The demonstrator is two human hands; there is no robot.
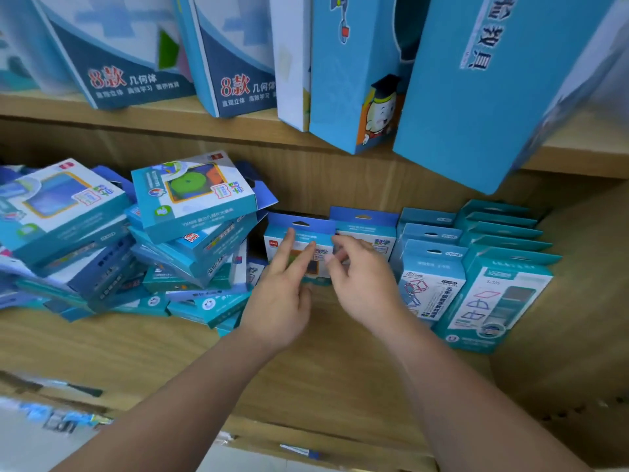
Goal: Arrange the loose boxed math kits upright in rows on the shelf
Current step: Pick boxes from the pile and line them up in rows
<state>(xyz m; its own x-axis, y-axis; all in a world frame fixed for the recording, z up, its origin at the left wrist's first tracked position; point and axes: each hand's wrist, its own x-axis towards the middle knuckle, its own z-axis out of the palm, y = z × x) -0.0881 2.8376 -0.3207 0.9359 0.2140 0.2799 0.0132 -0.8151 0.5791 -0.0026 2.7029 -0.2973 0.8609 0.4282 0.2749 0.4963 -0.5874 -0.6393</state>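
While the left hand [282, 298] lays straight fingers on the front of the upright kit [301, 225], the right hand [362, 284] curls at its right edge, grip too blurred to tell; the kit, teal and white with a blue hang tab, stands mid-shelf [163, 349]; loose kits [190, 202] lie heaped at its left.

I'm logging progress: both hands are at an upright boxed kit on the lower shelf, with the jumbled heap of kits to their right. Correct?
Not quite: the head view shows the jumbled heap of kits to the left of the hands, not the right. The left hand and right hand are indeed at an upright boxed kit on the lower shelf.
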